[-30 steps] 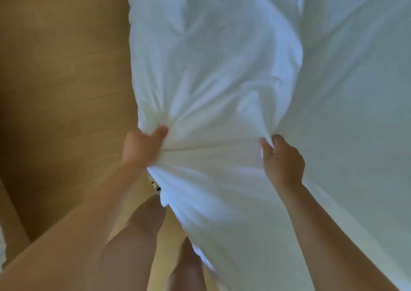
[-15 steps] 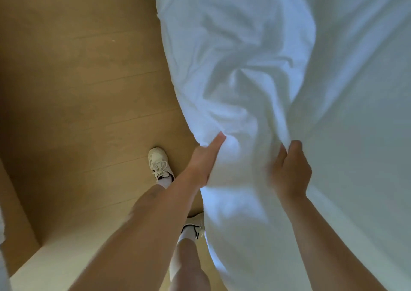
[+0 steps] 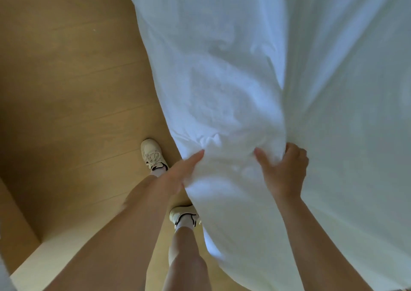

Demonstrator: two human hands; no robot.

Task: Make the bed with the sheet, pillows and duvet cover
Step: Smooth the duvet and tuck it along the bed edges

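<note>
A large white duvet cover (image 3: 233, 73) hangs over the bed's left side and fills the right of the head view. My left hand (image 3: 178, 173) grips a bunched fold at the cloth's near left edge, thumb stretched along the fabric. My right hand (image 3: 282, 170) grips the same bunched part a little to the right, fingers curled over a ridge of cloth and thumb spread. The fabric between the two hands is gathered and wrinkled. The mattress and pillows are hidden under the cloth.
Light wooden floor (image 3: 66, 90) lies to the left of the bed. My two feet in white sneakers (image 3: 153, 155) stand close to the bed's side. A pale ledge or wall base (image 3: 44, 259) runs across the lower left corner.
Both hands have moved to the right and come closer together, bunching the cloth between them. The view has shifted, so my feet and more floor show.
</note>
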